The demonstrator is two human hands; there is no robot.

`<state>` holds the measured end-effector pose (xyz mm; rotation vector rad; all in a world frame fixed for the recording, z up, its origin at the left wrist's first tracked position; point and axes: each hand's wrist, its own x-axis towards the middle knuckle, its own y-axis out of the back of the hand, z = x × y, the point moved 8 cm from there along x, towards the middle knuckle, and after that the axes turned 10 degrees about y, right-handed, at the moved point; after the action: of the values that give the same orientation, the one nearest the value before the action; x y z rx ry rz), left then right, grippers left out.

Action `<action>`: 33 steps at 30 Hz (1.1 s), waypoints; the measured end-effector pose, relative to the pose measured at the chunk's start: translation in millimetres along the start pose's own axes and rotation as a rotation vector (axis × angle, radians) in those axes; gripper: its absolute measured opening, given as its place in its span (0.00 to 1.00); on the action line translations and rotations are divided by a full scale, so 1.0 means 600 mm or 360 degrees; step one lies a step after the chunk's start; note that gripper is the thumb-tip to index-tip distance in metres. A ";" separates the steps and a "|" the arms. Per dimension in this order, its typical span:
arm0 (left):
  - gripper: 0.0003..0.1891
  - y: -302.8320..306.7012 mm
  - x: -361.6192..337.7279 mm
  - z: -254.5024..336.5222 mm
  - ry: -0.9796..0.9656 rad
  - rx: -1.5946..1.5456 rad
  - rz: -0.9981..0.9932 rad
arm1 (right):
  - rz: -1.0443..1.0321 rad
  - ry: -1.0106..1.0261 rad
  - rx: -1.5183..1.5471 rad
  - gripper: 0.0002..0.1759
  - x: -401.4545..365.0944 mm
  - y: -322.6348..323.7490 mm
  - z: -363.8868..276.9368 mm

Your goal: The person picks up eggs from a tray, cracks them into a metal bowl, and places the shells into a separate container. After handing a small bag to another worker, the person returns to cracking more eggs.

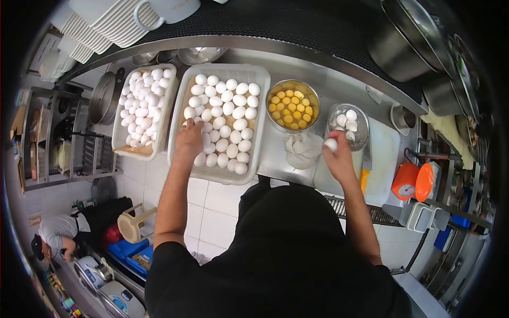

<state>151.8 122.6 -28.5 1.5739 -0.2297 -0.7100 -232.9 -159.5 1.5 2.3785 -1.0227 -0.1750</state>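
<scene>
- Egg (331,144) pinched between thumb and fingertips of your right hand (341,160); light grip suits a thin shell, presumably. Held just beside the clear-looking bowl (366,130) with white shells (349,125) in it.
- Left hand (186,142) over left side of the wide tray (259,78), fingers bent down onto eggs (225,131) there; can't tell whether they pinch one.
- Wide tray: eggs mostly one layer, probably easier for you to pick singly. High walls likely stop rolling.
- Narrower tray (170,95) left of it, piled eggs (142,106), looks like bulk stock, farther from your right hand.
- Steel pot (292,82) between your hands, many yolks (289,108) inside; central, so within reach of both sides, I'd judge.
- Crumpled cloth (302,151) just below pot, likely handy for wiping; bulky, sits between your arms.
- Knife (365,179) on cutting board (386,159), blade beside shell bowl, handle towards you. Near right forearm, a snag risk.
- Overhead shelf (254,43) runs along counter's (273,165) far side, could limit lifting or leaning in.
- Orange scale (406,183) off right, beyond board.
- Another person (59,233) and stool (133,222) at lower left, apart from your work.
</scene>
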 end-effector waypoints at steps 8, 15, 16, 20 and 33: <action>0.36 -0.021 0.075 -0.050 -0.0332 -0.0107 0.0024 | -0.0195 -0.0132 0.0351 0.27 -0.013 -0.073 0.040; 0.21 0.082 -0.008 0.176 -0.0593 -0.1795 -0.0512 | 0.0118 0.0137 -0.0023 0.29 0.050 0.002 -0.097; 0.21 0.094 -0.032 0.239 -0.0725 -0.2089 -0.0438 | 0.0273 0.0309 -0.0061 0.29 0.064 0.020 -0.126; 0.25 0.057 -0.040 0.396 -0.0899 -0.2158 -0.0064 | 0.0607 0.0698 0.0099 0.28 0.101 0.050 -0.246; 0.22 0.059 -0.073 0.416 -0.0766 -0.1691 0.0231 | 0.0435 0.0369 0.0125 0.24 0.114 -0.026 -0.113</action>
<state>-13.5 -65.5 24.4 0.3637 -0.2527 -0.8811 -153.1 -169.7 56.9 2.2327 -1.2433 0.2396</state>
